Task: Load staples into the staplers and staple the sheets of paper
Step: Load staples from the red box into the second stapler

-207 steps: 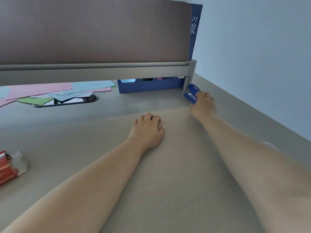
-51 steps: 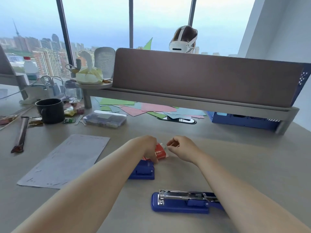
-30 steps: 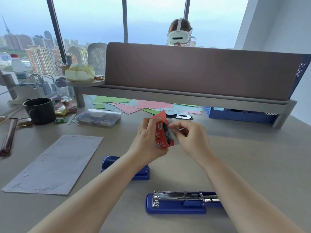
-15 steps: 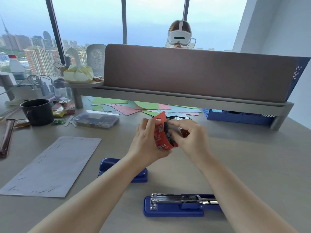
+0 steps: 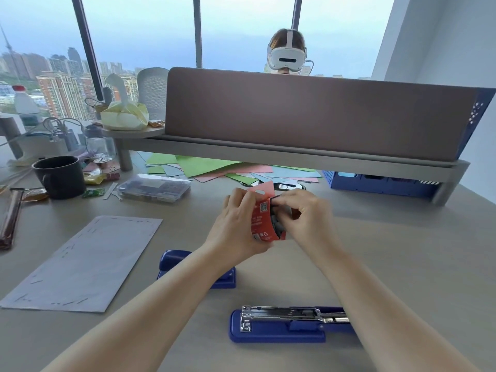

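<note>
Hands raised over desk: my left hand (image 5: 236, 224) grips the red staple box (image 5: 261, 220), right hand (image 5: 303, 216) pinching inside; best to draw one strip out level for the open stapler (image 5: 284, 324) below

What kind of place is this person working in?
Most likely a shared office in a high-rise. The desk has a divider screen with another person seated beyond it, and the tall windows overlook city towers. A stapler lies open nearby.
</note>
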The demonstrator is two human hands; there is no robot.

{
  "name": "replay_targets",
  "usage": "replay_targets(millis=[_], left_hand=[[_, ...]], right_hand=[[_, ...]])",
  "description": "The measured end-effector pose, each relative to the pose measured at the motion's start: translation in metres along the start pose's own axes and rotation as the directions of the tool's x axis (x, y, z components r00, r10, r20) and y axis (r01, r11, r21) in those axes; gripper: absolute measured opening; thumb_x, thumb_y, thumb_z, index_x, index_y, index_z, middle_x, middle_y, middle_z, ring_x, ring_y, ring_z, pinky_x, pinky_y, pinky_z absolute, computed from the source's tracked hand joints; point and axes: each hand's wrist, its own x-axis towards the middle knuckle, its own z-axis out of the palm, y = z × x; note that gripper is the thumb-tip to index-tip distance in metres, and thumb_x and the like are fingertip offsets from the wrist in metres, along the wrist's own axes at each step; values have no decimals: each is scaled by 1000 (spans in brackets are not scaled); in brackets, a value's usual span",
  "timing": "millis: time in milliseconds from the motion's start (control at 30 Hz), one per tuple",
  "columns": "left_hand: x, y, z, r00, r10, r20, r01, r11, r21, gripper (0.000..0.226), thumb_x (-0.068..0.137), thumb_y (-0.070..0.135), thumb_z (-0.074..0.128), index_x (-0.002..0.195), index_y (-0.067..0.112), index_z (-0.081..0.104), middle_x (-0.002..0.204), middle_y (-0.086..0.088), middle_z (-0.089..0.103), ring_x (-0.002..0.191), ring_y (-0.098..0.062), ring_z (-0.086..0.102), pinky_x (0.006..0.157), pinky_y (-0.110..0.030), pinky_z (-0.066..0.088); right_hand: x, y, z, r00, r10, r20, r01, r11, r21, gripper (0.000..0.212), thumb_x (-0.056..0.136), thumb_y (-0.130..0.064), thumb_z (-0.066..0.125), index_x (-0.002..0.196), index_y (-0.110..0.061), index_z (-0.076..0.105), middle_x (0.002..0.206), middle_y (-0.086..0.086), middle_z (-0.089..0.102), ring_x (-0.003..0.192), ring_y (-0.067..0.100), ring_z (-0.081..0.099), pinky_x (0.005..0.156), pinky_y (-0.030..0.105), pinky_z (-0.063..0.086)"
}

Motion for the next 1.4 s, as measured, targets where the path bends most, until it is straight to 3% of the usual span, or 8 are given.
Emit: replay_targets(millis=[167, 333, 500, 700, 833, 1033, 1200, 1400], left_hand=[[3, -5, -3, 999, 23, 42, -25, 999, 40, 74, 64, 31, 79, 125, 23, 38, 126, 1, 36, 116, -15, 35, 86, -27, 42], [4, -8, -7, 996, 7, 88, -11, 999, 41, 78, 63, 30, 80, 128, 24, 37, 125, 1, 39, 116, -15, 37, 92, -34, 47], [7, -14, -12, 989, -53, 139, 47, 998, 46, 81, 65, 35, 79, 133, 27, 36, 126, 1, 42, 115, -15, 43, 94, -35, 46], [14, -22, -10, 945, -195, 264, 123, 957, 264, 75, 68, 44, 74, 132, 26, 38, 122, -1, 47, 111, -19, 45, 85, -31, 42], [23, -19, 1, 858, -287, 426, 73, 889, 451, 67, 69, 44, 74, 122, 14, 49, 115, -7, 50, 104, -25, 54, 85, -36, 47], [38, -10, 20, 755, -334, 563, -35, 838, 544, 62, 73, 43, 72, 120, 8, 50, 123, -8, 58, 110, -29, 56, 96, -40, 47], [25, -6, 10, 819, -202, 537, -112, 862, 494, 63, 76, 41, 68, 128, 13, 46, 128, -9, 50, 118, -29, 48, 96, -41, 44], [-33, 11, -13, 936, 113, 334, -214, 935, 282, 26, 90, 20, 46, 113, 16, 58, 115, -2, 59, 104, -22, 56, 83, -32, 43]], right_hand=[[0, 2, 1, 1000, -3, 24, 4, 999, -54, 14, 77, -2, 65, 85, -10, 74, 88, 7, 71, 79, 22, 64, 69, 32, 52], [1, 6, 1, 998, 52, -20, -52, 999, -7, 10, 78, -6, 68, 84, -10, 74, 92, -5, 61, 75, 11, 56, 63, 12, 39], [2, 9, 1, 995, 52, -80, -51, 999, 13, 5, 79, -6, 67, 80, -8, 72, 89, -8, 59, 67, -4, 52, 60, 1, 41], [1, 15, 5, 985, 157, -68, -149, 983, 104, 7, 79, -10, 66, 74, -14, 66, 67, -9, 61, 58, 5, 55, 60, 8, 44], [-1, 23, 7, 971, 239, -9, -237, 966, 104, 11, 82, -15, 64, 71, -17, 62, 59, -16, 56, 56, 0, 54, 56, 8, 40], [-12, 34, -6, 906, 408, 110, -422, 885, 195, 17, 83, -12, 64, 70, -22, 60, 59, -2, 62, 56, 18, 58, 69, 39, 53], [-35, 28, -19, 873, 442, 208, -485, 832, 268, 13, 86, -7, 59, 84, -17, 66, 63, 0, 62, 58, 13, 57, 65, 31, 52], [-61, 7, -25, 861, 405, 307, -491, 819, 297, 15, 78, -1, 68, 81, -16, 67, 62, 1, 55, 59, 12, 53, 61, 20, 51]])
